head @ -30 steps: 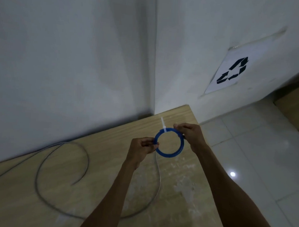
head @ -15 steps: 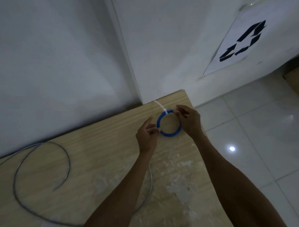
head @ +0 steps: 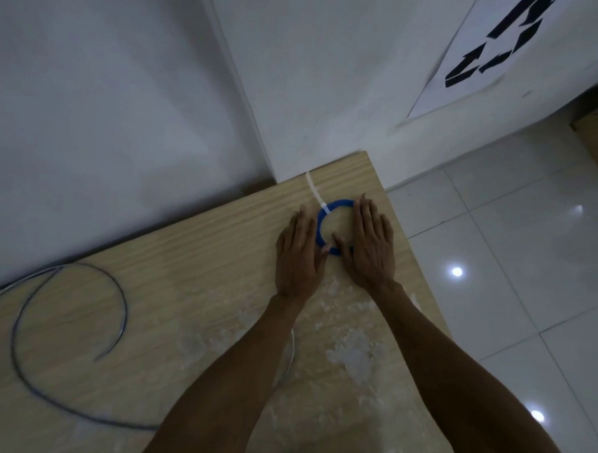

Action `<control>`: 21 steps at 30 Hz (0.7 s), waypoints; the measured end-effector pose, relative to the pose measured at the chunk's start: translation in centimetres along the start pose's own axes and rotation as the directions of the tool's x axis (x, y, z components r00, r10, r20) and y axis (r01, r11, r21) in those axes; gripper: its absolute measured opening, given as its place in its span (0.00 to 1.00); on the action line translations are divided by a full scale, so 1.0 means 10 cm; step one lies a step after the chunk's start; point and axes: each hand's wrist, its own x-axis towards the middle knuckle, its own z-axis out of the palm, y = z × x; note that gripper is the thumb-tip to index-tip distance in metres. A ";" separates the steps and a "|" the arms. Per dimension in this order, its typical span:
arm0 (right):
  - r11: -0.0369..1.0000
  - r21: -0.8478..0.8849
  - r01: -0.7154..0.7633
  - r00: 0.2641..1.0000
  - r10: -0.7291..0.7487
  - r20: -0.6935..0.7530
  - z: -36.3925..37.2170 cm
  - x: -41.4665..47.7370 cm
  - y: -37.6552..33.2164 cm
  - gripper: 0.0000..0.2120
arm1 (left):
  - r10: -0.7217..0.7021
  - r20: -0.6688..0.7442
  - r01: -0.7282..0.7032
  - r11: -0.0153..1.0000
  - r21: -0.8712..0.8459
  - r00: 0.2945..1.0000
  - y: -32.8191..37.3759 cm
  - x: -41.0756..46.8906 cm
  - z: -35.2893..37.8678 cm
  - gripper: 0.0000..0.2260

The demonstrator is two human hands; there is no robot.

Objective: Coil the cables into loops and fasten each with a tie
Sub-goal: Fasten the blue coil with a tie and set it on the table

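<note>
A small coil of blue cable [head: 321, 224] lies flat on the wooden table [head: 186, 255] near its far right corner. A white tie [head: 313, 188] is fastened round the coil's upper left side, its tail pointing toward the wall. My left hand [head: 298, 253] lies flat on the table just left of the coil, fingers straight. My right hand [head: 370, 243] lies flat over the coil's right side, its thumb reaching inside the ring. A long grey cable [head: 70, 336] sprawls loose in a wide curve over the table's left part.
The table stands in a corner between two white walls. Its right edge [head: 422, 283] drops to a glossy white tiled floor. A recycling sign [head: 486, 53] hangs on the right wall. Pale worn patches [head: 353, 355] mark the tabletop near my forearms.
The blue coil was held up between both hands' fingertips; now it lies flat on the table and both hands have flattened beside and over it. The view has tilted downward.
</note>
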 end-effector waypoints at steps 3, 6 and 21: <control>0.997 -0.052 0.065 0.996 -0.062 0.060 -0.01 0.04 0.03 0.33 | -0.023 -0.021 0.022 0.999 -0.045 1.000 0.00 0.00 -0.02 0.26; 0.972 -0.077 0.222 0.968 -0.210 0.138 -0.06 0.12 0.15 0.29 | -0.031 -0.037 0.030 0.999 -0.020 0.999 -0.03 0.03 -0.06 0.28; 0.996 -0.084 -0.005 0.999 0.009 0.045 -0.04 -0.04 0.06 0.35 | -0.077 0.110 0.050 0.971 0.232 0.991 0.02 0.09 0.02 0.40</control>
